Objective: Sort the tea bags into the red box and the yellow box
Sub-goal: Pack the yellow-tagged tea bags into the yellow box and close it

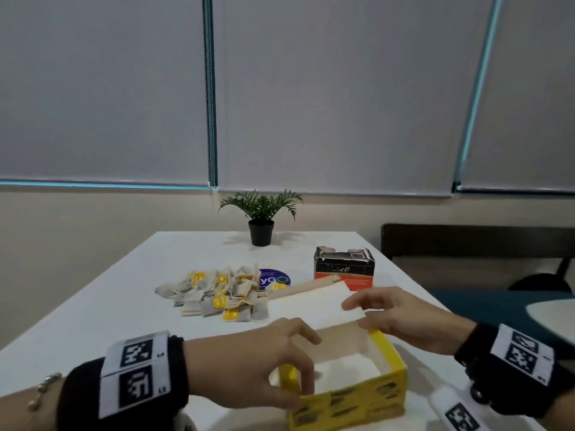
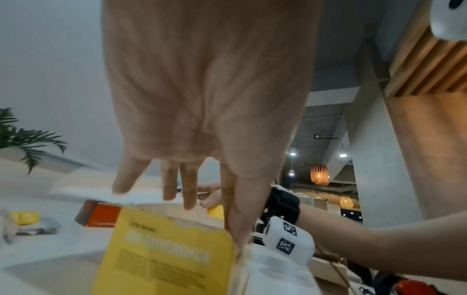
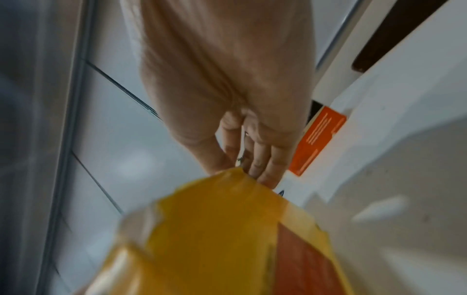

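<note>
An open yellow box (image 1: pixel 357 402) stands at the table's near edge, its white inside bare. My left hand (image 1: pixel 295 377) pinches the box's near left corner; in the left wrist view the left hand (image 2: pixel 227 209) has its thumb down the side of the yellow box (image 2: pixel 164 255). My right hand (image 1: pixel 357 311) pinches the raised lid flap (image 1: pixel 311 303) at its far right corner. From the right wrist, the right hand (image 3: pixel 245 165) meets the yellow box (image 3: pixel 222 229). A pile of tea bags (image 1: pixel 217 293) lies beyond. The red box (image 1: pixel 343 269) stands open at the back right.
A potted plant (image 1: pixel 261 219) stands at the white table's (image 1: pixel 124 306) far edge. A round purple sticker (image 1: pixel 275 279) lies between the pile and the red box. A dark chair back (image 1: pixel 466 241) and another tabletop (image 1: pixel 553 318) are to the right.
</note>
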A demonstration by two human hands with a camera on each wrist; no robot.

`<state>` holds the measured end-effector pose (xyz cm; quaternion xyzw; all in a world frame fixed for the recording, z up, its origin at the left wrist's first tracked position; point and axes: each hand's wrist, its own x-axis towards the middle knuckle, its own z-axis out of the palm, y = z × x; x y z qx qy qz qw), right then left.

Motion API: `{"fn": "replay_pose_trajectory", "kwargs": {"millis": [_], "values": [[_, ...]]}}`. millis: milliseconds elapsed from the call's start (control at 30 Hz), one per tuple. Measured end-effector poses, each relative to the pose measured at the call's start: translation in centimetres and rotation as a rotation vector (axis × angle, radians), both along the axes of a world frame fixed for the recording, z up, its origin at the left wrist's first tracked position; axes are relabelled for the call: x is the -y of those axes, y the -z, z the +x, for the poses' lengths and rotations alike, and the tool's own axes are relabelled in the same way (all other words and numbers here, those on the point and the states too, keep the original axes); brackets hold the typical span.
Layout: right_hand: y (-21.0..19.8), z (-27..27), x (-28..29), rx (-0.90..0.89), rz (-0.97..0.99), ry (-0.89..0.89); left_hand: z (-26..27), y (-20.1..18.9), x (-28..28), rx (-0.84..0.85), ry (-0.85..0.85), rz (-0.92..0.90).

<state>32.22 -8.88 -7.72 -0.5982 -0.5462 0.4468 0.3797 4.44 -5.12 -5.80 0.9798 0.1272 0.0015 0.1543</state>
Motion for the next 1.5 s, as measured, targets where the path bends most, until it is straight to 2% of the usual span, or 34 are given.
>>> {"fn": "replay_pose_trajectory", "kwargs": {"millis": [100, 167, 267, 333, 400, 467, 533, 600, 667, 733, 767, 800, 833, 933, 1033, 1200, 1300, 1400, 1500], "values": [[-0.2, 2.1, -0.6, 0.085, 0.16, 0.176, 1.8, 0.7, -3.0, 0.103, -0.064, 0.034], [-0.2, 3.7, -1.7, 0.077, 0.195, 0.253, 2.3, 0.7, -6.3, 0.169, -0.142, 0.015], [0.1, 6.0, -3.4, 0.04, 0.179, 0.322, 1.1, 0.5, -12.8, 0.239, -0.364, -0.034], [0.2, 7.3, -4.6, 0.05, 0.193, 0.371, -1.0, 0.9, -17.4, 0.155, -0.623, -0.041], [0.2, 8.4, -5.6, 0.065, 0.203, 0.401, -3.4, 1.9, -21.3, -0.009, -0.868, -0.069], [0.3, 9.4, -6.6, 0.095, 0.174, 0.39, -5.1, 2.5, -24.1, -0.114, -0.962, -0.136], [0.1, 10.1, -7.1, 0.177, 0.114, 0.348, -5.7, 2.9, -25.5, -0.175, -0.953, -0.198], [-0.5, 10.4, -7.3, 0.311, 0.103, 0.377, -5.5, 3.4, -26.4, -0.233, -0.928, -0.268], [-1.6, 9.3, -6.6, 0.612, 0.207, 0.488, -4.9, 4.2, -26.9, -0.278, -0.873, -0.302], [-2.5, 5.8, -5.5, 1.048, 0.442, 0.526, -3.7, 4.7, -27.0, -0.312, -0.815, -0.291], [-3.1, 3.0, -4.8, 1.188, 0.565, 0.474, -3.0, 4.6, -26.8, -0.319, -0.789, -0.293], [-3.5, 0.1, -4.1, 1.231, 0.618, 0.355, -2.1, 4.4, -26.7, -0.312, -0.766, -0.296], [-3.7, -2.8, -3.6, 1.193, 0.588, 0.211, -1.3, 4.2, -26.6, -0.299, -0.748, -0.293], [-2.7, -8.7, -5.0, 0.897, 0.185, -0.158, 0.7, 3.9, -26.5, -0.251, -0.698, -0.317], [-1.1, -11.7, -9.2, 0.865, -0.123, -0.272, 1.7, 3.6, -25.7, -0.33, -0.674, -0.264], [-0.7, -13.9, -13.8, 1.014, -0.25, -0.198, 1.7, 2.6, -23.9, -0.424, -0.603, -0.168], [-1.4, -14.0, -14.9, 0.885, -0.342, -0.334, 1.1, 3.4, -23.2, -0.463, -0.577, -0.136], [-1.0, -14.5, -14.4, 0.948, -0.279, -0.376, 0.3, 3.9, -21.8, -0.46, -0.556, -0.073], [-0.4, -15.0, -12.9, 0.952, -0.211, -0.404, -0.8, 3.9, -19.9, -0.455, -0.487, -0.094]]}}
